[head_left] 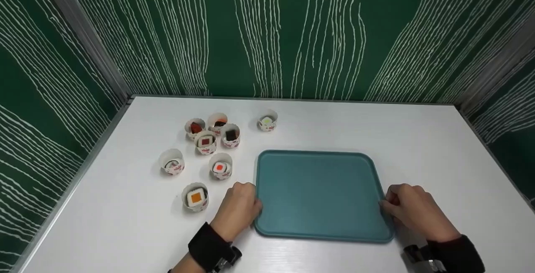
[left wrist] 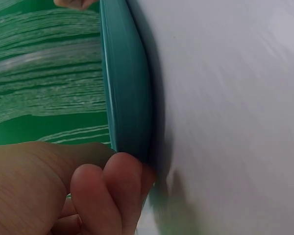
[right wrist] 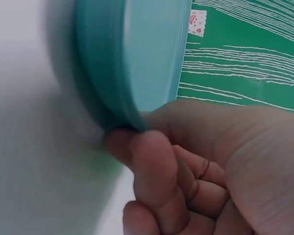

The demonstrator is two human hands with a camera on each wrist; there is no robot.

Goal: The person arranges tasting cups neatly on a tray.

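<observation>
Tray [head_left: 319,195], teal and rectangular: we are pinching it, left hand [head_left: 238,207] near nine o'clock, right hand [head_left: 416,209] near three.

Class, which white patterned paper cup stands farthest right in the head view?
The white, red-patterned paper cup holding a white piece with pale yellow-green centre; the other seven cups stand left of it.

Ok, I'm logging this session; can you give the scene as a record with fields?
table: white
tray: teal, rectangular
left hand: pinches tray's left edge
right hand: pinches tray's right edge
cups: eight, patterned; seven left of tray, one beyond its far left corner
pieces: sushi-like, in cups
backdrop: green, white wavy lines
</observation>
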